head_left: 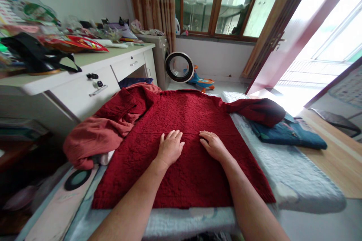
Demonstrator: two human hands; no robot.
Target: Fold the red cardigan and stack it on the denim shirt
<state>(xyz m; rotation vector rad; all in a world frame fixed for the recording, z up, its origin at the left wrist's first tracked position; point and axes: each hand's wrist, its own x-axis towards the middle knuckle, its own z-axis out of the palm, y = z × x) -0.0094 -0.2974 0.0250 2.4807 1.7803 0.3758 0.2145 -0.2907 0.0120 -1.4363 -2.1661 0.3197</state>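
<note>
A dark red long-sleeved garment (pixel 186 113) with a crinkled texture lies spread out, its collar end away from me and its hem near me. My left hand (pixel 171 146) rests flat on its middle, fingers extended. To the right, my right hand (pixel 212 144) also lies palm down on the cloth, fingers stretched out. One sleeve (pixel 257 110) reaches right, over folded blue denim clothing (pixel 288 132). The other sleeve (pixel 118 107) lies over a heap of salmon-pink clothing (pixel 96 139) on the left.
Under the garment is a pale blue quilted cover (pixel 299 180). A cluttered white desk (pixel 70 90) stands left, with a washing machine (pixel 162 62) behind it, its round door (pixel 179 67) open. At right are a wooden surface (pixel 333 158) and an open door (pixel 271 64).
</note>
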